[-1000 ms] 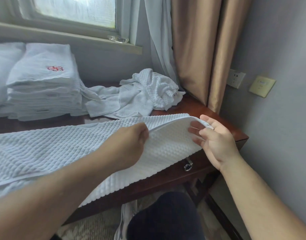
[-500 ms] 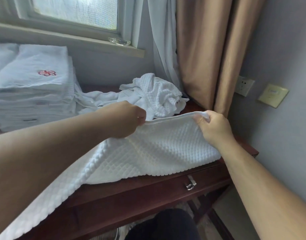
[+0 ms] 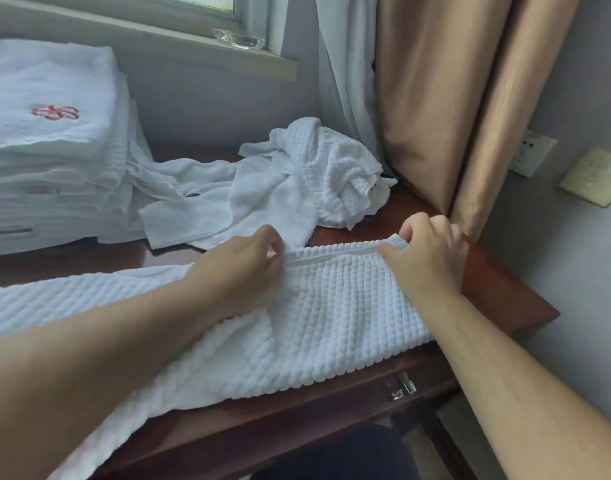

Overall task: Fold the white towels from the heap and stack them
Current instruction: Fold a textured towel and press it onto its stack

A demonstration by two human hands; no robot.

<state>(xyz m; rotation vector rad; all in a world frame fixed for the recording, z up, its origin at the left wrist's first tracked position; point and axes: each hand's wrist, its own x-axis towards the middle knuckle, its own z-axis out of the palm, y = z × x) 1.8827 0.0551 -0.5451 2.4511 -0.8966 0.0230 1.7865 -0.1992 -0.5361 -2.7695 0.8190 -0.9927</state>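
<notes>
From the head view, both hands are down on the waffle towel [image 3: 331, 323], which lies spread across the dark wooden bench [image 3: 498, 282] through the middle of the frame. It runs in from the left edge, and its near side spills over the bench front at lower left. The left hand [image 3: 248, 268], just left of centre, has its grip closed on the towel's far hem, fingers curled in and pinching the stitched edge. The right hand [image 3: 425, 258], right of centre, has its grip narrowed onto the far right corner, thumb and fingers bunching the cloth just beside the tan curtain [image 3: 435, 98]. Between the two hands the hem stretches in a straight line along the bench top. Behind it, in the centre of the frame, sits the heap [image 3: 297, 181] of crumpled white towels, its nearest flap just beyond the left hand's knuckles. At upper left, the stack [image 3: 51, 150] of folded towels stands tall against the wall, a red emblem [image 3: 56, 112] stitched on its top layer. Above it runs the windowsill [image 3: 158, 39], with a glass dish [image 3: 238, 38] resting on it. A sheer curtain [image 3: 342, 81] hangs beside the tan one. At the right edge, a wall socket [image 3: 532, 154] and a switch plate [image 3: 591, 176] sit on the grey wall. Below the towel, a metal drawer handle [image 3: 402, 386] shows on the bench front.
</notes>
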